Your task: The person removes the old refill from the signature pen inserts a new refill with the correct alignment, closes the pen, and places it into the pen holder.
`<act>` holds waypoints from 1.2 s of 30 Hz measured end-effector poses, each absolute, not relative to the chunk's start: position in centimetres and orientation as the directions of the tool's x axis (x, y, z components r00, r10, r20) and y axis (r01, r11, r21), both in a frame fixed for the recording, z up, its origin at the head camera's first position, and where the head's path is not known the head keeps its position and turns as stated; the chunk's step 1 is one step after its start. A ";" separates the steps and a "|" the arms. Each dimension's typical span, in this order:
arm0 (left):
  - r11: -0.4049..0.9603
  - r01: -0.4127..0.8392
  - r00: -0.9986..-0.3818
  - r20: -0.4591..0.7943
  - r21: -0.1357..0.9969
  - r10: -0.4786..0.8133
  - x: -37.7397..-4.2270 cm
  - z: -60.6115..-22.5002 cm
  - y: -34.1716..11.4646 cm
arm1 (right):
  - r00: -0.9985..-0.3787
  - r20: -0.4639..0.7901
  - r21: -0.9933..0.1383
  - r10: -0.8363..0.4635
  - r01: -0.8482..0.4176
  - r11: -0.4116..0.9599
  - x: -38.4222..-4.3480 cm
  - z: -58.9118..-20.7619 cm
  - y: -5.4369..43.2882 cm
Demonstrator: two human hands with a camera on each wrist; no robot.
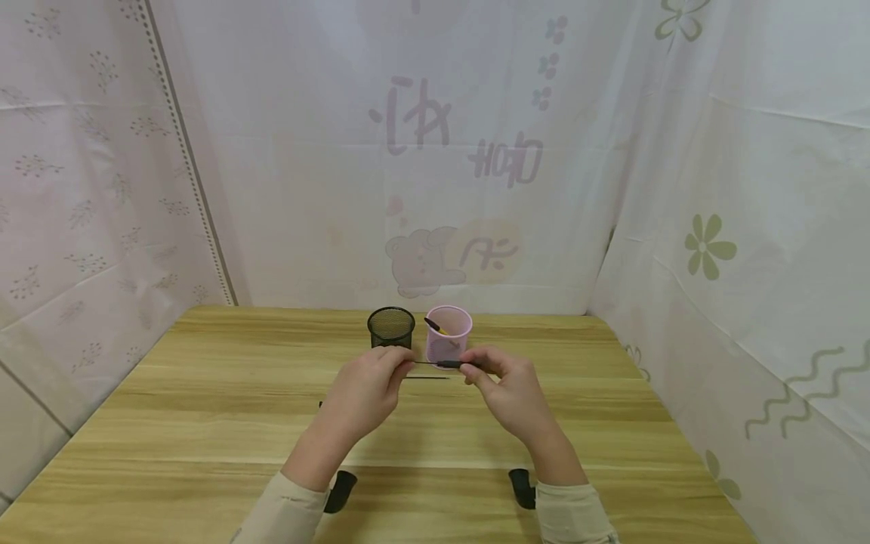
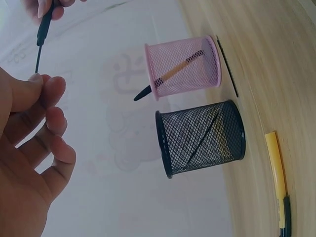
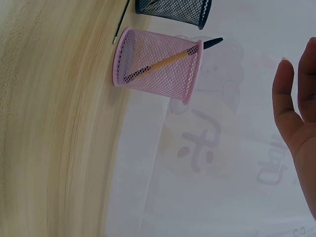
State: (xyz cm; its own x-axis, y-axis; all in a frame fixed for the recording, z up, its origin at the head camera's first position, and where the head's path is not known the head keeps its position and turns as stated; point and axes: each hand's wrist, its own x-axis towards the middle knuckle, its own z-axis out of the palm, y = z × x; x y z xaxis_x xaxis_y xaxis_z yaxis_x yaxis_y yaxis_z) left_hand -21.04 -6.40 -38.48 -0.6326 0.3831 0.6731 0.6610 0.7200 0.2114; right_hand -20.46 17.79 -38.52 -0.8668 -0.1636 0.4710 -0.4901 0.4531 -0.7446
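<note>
My left hand (image 1: 370, 387) pinches the end of a thin dark pen refill (image 2: 38, 60) between thumb and fingertips. The refill's other end runs into a black pen section (image 1: 448, 364), which my right hand (image 1: 504, 384) grips with thumb and fingers. Both hands are raised over the table, in front of the two mesh cups. The right wrist view catches only part of the right hand, with the pen section out of frame. A second thin dark refill (image 1: 428, 378) lies on the table in front of the pink cup.
A pink mesh cup (image 1: 445, 349) holds a yellow pen (image 2: 173, 70) with a black end. Beside it stands a black mesh cup (image 2: 202, 138), a thin dark rod showing through its mesh. A yellow pen barrel (image 2: 275, 165) with a black part lies on the wooden table (image 1: 204, 423).
</note>
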 end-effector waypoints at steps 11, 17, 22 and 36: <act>0.731 0.651 -0.633 0.678 0.205 0.374 -20.9 -38.6 -6.2 | -0.885 0.433 -0.777 -0.170 -0.462 0.428 -20.4 -38.5 17.8; 0.728 0.650 -0.638 0.677 0.220 0.365 -21.0 -38.8 -5.9 | -0.891 0.416 -0.825 -0.181 -0.454 0.336 -20.5 -38.7 17.8; 0.726 0.647 -0.645 0.675 0.232 0.359 -21.1 -38.8 -5.9 | -0.889 0.416 -0.834 -0.192 -0.457 0.309 -20.5 -38.8 17.8; 0.698 0.648 -0.696 0.609 0.305 0.380 -21.2 -38.6 -6.9 | -0.883 0.430 -0.825 -0.190 -0.469 0.314 -20.8 -38.6 18.1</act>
